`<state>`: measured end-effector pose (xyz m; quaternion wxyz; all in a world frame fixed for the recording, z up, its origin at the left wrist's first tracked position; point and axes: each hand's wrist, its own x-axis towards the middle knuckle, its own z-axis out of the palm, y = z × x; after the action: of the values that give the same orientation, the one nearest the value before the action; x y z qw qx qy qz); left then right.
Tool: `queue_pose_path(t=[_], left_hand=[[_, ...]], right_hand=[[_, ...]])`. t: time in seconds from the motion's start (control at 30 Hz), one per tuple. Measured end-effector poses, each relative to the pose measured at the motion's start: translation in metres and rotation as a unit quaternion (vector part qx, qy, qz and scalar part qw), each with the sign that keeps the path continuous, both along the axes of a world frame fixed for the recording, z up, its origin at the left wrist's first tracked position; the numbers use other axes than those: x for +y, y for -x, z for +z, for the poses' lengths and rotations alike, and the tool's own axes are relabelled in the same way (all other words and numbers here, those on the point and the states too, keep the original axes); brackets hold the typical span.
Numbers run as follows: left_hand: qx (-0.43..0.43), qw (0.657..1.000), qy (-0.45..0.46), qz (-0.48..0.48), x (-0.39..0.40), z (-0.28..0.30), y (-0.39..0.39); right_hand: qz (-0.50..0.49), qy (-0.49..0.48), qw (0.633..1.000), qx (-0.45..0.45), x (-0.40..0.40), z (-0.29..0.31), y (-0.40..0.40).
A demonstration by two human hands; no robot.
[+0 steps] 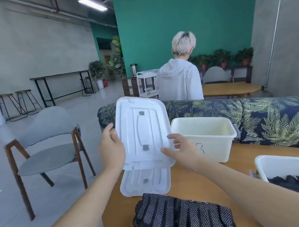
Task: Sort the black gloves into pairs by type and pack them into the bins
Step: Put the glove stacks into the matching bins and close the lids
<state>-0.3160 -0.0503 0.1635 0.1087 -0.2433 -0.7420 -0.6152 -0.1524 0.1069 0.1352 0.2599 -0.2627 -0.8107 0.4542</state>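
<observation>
Between both hands (111, 147) (183, 152), white lid (143, 130), raised

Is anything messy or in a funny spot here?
A little. The second lid on the table pokes out past its edge, beside the dotted gloves. Both hands hold another lid up, tilted.

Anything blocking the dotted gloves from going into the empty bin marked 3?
Nothing visible: the bin is open-topped and the table between it and the dotted gloves is bare. But both hands, left and right, hold a lid beside it.
</observation>
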Motion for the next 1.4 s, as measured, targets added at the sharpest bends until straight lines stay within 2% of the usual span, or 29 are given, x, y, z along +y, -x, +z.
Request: queue_pose_path(t=[0.23, 0.33, 0.47, 0.63, 0.7, 0.83, 1.07, 1.27, 1.4], left_hand=[[0.027, 0.992, -0.062, -0.11, 0.035, 0.053, -0.092], [-0.029, 0.974, -0.094, -0.206, 0.055, 0.066, -0.135], [-0.129, 0.93, -0.115, -0.324, 0.08, 0.076, -0.186], [-0.147, 0.898, -0.115, -0.398, 0.111, 0.083, -0.247], [-0.117, 0.903, -0.095, -0.404, 0.12, 0.084, -0.272], [-0.027, 0.911, -0.03, -0.41, 0.132, 0.08, -0.31], [0.109, 0.904, 0.082, -0.404, 0.144, 0.042, -0.366], [0.245, 0.856, 0.192, -0.412, 0.139, 0.005, -0.383], [0.304, 0.815, 0.223, -0.44, 0.122, -0.011, -0.388]], right_hand=[[-0.082, -0.005, 0.994, 0.069, 0.02, 0.037, -0.098], [-0.101, -0.012, 0.991, 0.091, 0.035, 0.046, -0.152], [-0.117, 0.002, 0.99, 0.081, 0.055, 0.053, -0.223], [-0.136, 0.011, 0.99, 0.042, 0.074, 0.056, -0.296], [-0.172, 0.001, 0.984, 0.05, 0.081, 0.058, -0.321], [-0.232, 0.009, 0.965, 0.12, 0.082, 0.062, -0.375], [-0.323, 0.011, 0.921, 0.218, 0.074, 0.046, -0.451], [-0.336, 0.023, 0.922, 0.192, 0.065, 0.025, -0.476], [-0.325, 0.021, 0.934, 0.148, 0.058, 0.013, -0.476]])
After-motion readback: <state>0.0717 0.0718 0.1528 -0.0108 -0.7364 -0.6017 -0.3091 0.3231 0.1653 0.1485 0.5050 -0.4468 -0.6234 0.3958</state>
